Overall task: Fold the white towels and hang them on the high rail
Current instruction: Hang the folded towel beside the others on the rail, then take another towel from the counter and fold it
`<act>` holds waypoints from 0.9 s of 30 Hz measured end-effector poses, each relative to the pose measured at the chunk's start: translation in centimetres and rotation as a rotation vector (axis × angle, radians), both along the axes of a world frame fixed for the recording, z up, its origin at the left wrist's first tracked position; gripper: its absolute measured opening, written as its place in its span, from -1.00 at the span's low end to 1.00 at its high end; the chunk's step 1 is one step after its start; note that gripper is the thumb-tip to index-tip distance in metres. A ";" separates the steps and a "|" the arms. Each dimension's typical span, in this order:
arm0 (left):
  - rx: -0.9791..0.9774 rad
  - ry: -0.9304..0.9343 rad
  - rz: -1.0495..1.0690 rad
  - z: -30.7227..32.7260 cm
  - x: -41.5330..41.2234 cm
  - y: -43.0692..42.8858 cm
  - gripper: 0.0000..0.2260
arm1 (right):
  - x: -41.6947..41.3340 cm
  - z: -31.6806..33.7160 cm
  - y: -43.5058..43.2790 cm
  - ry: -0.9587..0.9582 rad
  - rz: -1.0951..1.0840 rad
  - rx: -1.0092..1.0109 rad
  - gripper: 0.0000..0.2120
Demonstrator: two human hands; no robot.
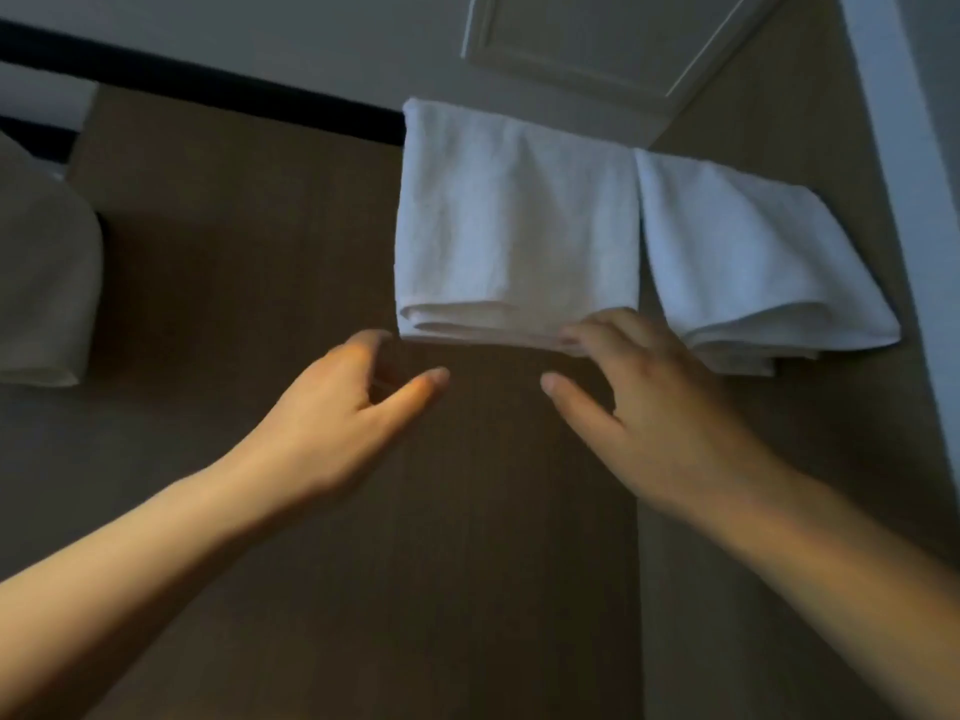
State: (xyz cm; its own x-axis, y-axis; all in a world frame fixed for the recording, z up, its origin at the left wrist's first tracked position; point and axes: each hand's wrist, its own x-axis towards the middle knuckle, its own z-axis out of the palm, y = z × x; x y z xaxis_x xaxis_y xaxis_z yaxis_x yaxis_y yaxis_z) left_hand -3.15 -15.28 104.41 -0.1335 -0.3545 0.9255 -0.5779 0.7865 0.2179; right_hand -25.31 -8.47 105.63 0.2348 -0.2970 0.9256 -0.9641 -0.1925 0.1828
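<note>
**Two folded white towels on a high rail, both hands at the lower edge**

- Rail (208, 80): a dark bar set high, running from the left edge down toward the right. Its right stretch is covered by the towels.
- Left towel (514, 226): white, folded, draped over the rail. It hangs flat, with its layered fold showing along the bottom edge.
- Right towel (743, 252): white, folded, draped over the rail just beside the left towel. Their inner edges meet near the top. Its lower part flares out to the right and its layers hang less evenly.
- Left hand (353, 407): raised, bare forearm. The fingers are loosely bent and the thumb is spread wide. The fingertips sit just beside the lower left corner of the left towel and the hand holds nothing. Blur makes it impossible to tell whether they touch the towel.
- Right hand (649, 407): raised, bare forearm. The fingertips rest on the lower right corner of the left towel. The thumb is held well apart below it, so there is no pinch.
- Wall (260, 252): brown panels behind the towels and hands.
- Ceiling panel (597, 39): pale, framed, above the towels.
- Pale cloth (41, 278): hangs at the left edge, dim.
- White frame (893, 148): upright at the right edge.
</note>
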 end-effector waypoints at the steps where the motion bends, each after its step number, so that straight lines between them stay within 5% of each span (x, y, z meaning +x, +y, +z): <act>1: 0.002 -0.068 0.040 -1.9 0.0 -0.1 -0.28 | -0.1 -2.1 -0.1 0.009 -0.013 0.075 -0.48; 13: 0.343 -0.581 0.101 -23.2 -1.8 -1.0 -0.47 | -1.4 -22.7 -2.7 -0.039 0.040 0.666 -0.52; 27: 0.981 -0.704 0.102 -45.7 -4.2 4.1 -0.57 | -2.7 -44.8 -2.4 -0.093 0.146 1.240 -0.56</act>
State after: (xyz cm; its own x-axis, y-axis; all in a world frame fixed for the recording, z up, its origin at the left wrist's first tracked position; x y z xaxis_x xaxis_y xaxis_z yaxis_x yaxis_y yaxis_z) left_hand -7.33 -11.13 58.72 -0.4300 -0.9028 -0.0062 -0.8595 0.4072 0.3088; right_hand -28.02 -10.89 60.87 0.2875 -0.9561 0.0563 -0.9190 -0.2919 -0.2650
